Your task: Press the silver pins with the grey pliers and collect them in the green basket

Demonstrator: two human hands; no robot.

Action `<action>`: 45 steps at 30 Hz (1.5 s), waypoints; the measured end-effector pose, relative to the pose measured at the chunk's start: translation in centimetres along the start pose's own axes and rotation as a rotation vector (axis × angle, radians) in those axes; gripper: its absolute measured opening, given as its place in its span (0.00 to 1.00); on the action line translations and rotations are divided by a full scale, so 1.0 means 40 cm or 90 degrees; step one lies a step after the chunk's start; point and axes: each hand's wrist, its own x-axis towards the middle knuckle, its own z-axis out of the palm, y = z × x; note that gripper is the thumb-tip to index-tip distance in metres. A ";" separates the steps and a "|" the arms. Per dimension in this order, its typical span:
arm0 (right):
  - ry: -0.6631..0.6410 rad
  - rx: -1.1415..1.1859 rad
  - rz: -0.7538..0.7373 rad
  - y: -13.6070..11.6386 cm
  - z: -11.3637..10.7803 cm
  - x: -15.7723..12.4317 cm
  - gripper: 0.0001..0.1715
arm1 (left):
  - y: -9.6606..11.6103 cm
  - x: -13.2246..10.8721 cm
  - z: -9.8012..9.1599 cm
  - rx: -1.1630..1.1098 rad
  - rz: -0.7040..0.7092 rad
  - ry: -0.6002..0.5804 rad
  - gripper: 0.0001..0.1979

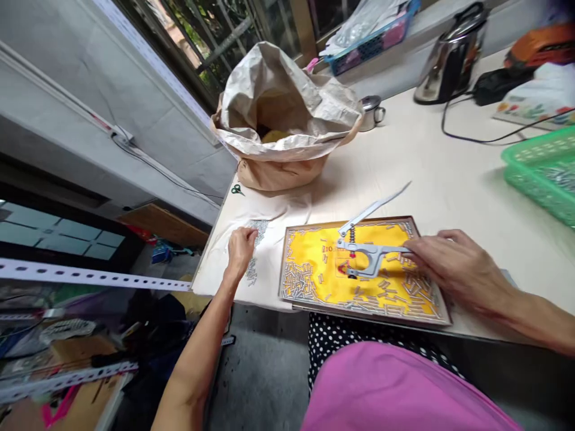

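My right hand (456, 263) grips one handle of silver hand press pliers (372, 257). The pliers lie over a shallow tray (365, 311) with a yellow bottom, their long lever angled up and away. Many small metal pins (299, 281) are strewn in the tray, thickest at its left and right ends. My left hand (241, 248) is closed at the left part of the table, fingertips pinched together beside a heap of tiny metal pieces (259, 230). Whatever is in those fingers is too small to make out. More small metal pieces (251, 272) lie just below that heap.
A large open paper sack (283, 170) stands at the back, with green scissors (237, 190) beside it. Behind are a metal mug (372, 114), a kettle (451, 57) and a blue basket (372, 45). A green basket (539, 185) stands at the right. The table's front edge (265, 304) is close.
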 end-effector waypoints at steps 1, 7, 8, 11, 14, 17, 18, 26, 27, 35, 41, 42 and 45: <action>0.009 0.005 0.000 0.003 0.003 -0.008 0.11 | -0.044 -0.016 0.003 0.060 -0.015 -0.023 0.13; 0.010 0.005 0.005 -0.011 0.030 -0.025 0.09 | -0.158 -0.110 0.076 0.208 0.011 -0.151 0.13; 0.007 0.000 0.000 -0.016 0.031 -0.023 0.09 | -0.159 -0.117 0.088 0.218 0.024 -0.160 0.13; 0.010 -0.012 -0.019 -0.028 0.026 -0.014 0.09 | -0.153 -0.123 0.113 0.239 0.044 -0.168 0.13; 0.017 -0.023 -0.033 -0.035 0.020 -0.010 0.08 | -0.150 -0.119 0.121 0.243 0.047 -0.170 0.13; 0.014 -0.034 -0.031 -0.041 0.018 -0.012 0.09 | -0.152 -0.114 0.111 0.240 0.052 -0.170 0.12; 0.009 -0.044 -0.032 -0.043 0.019 -0.013 0.10 | -0.150 -0.114 0.105 0.221 0.052 -0.156 0.12; -0.018 -0.178 -0.104 -0.076 0.042 0.015 0.12 | 0.102 -0.201 0.093 -0.596 -0.125 -0.169 0.14; -0.021 -0.186 -0.108 -0.079 0.049 0.020 0.13 | 0.149 -0.222 0.103 -0.648 -0.136 -0.194 0.15; -0.039 -0.201 -0.116 -0.086 0.085 0.029 0.14 | 0.291 -0.300 0.197 -0.683 -0.209 -0.245 0.14; -0.057 -0.173 -0.113 -0.084 0.084 0.028 0.15 | 0.299 -0.308 0.206 -0.733 -0.276 -0.301 0.16; -0.057 -0.171 -0.116 -0.085 0.083 0.028 0.15 | 0.303 -0.309 0.205 -0.737 -0.284 -0.310 0.16; -0.067 -0.166 -0.118 -0.086 0.081 0.028 0.15 | 0.314 -0.306 0.201 -0.734 -0.306 -0.336 0.15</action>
